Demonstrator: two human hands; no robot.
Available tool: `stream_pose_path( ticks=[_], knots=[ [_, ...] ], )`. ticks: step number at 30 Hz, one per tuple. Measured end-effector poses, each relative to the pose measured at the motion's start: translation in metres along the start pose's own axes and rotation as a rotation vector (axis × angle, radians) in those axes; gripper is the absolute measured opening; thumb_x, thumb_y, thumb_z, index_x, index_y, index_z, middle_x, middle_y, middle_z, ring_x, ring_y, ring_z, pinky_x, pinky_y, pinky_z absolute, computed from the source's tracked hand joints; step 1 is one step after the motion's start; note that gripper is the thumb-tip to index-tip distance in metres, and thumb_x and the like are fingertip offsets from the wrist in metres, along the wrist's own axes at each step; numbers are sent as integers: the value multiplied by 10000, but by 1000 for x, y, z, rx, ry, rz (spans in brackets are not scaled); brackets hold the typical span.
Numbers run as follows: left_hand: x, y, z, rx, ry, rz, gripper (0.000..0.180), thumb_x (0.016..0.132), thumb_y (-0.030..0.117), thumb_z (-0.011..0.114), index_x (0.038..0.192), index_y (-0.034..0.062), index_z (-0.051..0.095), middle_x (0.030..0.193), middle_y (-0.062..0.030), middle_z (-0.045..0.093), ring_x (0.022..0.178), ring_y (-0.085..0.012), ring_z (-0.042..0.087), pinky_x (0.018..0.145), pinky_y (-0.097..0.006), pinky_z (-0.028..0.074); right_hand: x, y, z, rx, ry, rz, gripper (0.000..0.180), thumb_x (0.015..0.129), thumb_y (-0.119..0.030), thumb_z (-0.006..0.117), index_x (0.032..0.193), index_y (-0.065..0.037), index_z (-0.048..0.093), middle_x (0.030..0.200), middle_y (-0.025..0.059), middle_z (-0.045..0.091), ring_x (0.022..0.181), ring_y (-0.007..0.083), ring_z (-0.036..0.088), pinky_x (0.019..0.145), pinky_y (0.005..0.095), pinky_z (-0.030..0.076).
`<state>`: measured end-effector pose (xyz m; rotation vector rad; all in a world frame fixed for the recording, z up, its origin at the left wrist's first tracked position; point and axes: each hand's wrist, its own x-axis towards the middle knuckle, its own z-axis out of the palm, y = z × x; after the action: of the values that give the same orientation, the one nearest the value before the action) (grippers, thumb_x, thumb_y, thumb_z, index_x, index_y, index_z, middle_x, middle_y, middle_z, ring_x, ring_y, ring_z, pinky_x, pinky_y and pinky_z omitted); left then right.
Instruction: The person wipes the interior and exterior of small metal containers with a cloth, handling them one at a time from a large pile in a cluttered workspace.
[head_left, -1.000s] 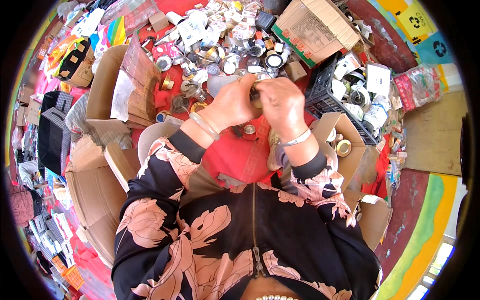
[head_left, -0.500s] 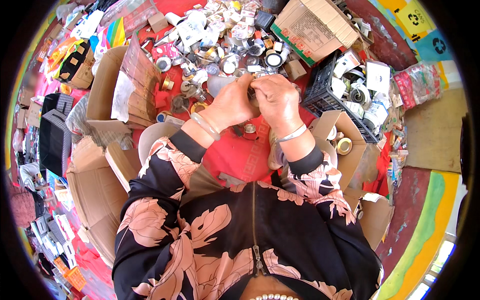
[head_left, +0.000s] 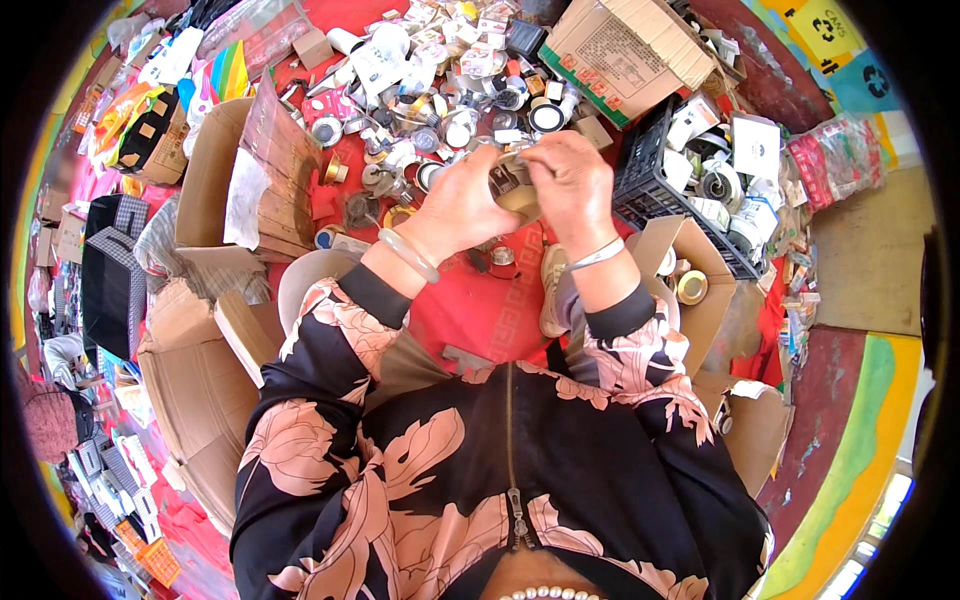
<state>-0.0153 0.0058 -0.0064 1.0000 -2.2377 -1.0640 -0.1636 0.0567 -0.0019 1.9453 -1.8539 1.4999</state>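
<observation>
Since the earlier frame both hands have shifted slightly toward the far edge of the red cloth (head_left: 470, 310), and the small object (head_left: 515, 185) between them has turned a little; the surrounding clutter is unchanged.

Nearest the person, the cloth shows a bare patch just ahead of the floral sleeves, the only open room for moving. A pale shoe (head_left: 553, 290) lies on it under the right forearm.

Above that patch, the left hand (head_left: 460, 205) and right hand (head_left: 575, 185) are brought together, both closed on the small object, a round tan and dark item held between the fingers. What it is cannot be told. The left wrist carries a pale bangle (head_left: 408, 254), the right a thin white band (head_left: 592, 256).

On the left edge, open cardboard boxes (head_left: 215, 170) stand close against the cloth, leaving little clearance. On the right edge, a black crate (head_left: 650, 170) filled with small white and dark parts sits just beside the right hand, with an open cardboard box (head_left: 700, 275) holding tape rolls nearer the person.

At the far edge, a dense heap of small round parts and packets (head_left: 450, 90) covers the cloth, and a large flat carton (head_left: 630, 50) lies at the far right corner.
</observation>
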Motion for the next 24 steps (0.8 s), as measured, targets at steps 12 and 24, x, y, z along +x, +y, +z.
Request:
stream_pose_path(
  ticks=[12,24],
  knots=[
    [4,-2,-7,-191,1,49,644,570,199,828,1074,-29,497,925,-178,629,872,-261,638,788,-354,492,24,-5,-26,964,238,460,126,826,84,604,872,-16,666,852,15,654,755,75,585,681,204,478],
    [8,-6,-29,-1304,35,1,709,643,-6,778,1264,-35,438,1155,-121,578,1077,-218,580,940,-347,467,30,38,-84,1239,154,584,293,840,78,536,1125,54,600,1088,118,639,995,179,612,890,285,480]
  ],
)
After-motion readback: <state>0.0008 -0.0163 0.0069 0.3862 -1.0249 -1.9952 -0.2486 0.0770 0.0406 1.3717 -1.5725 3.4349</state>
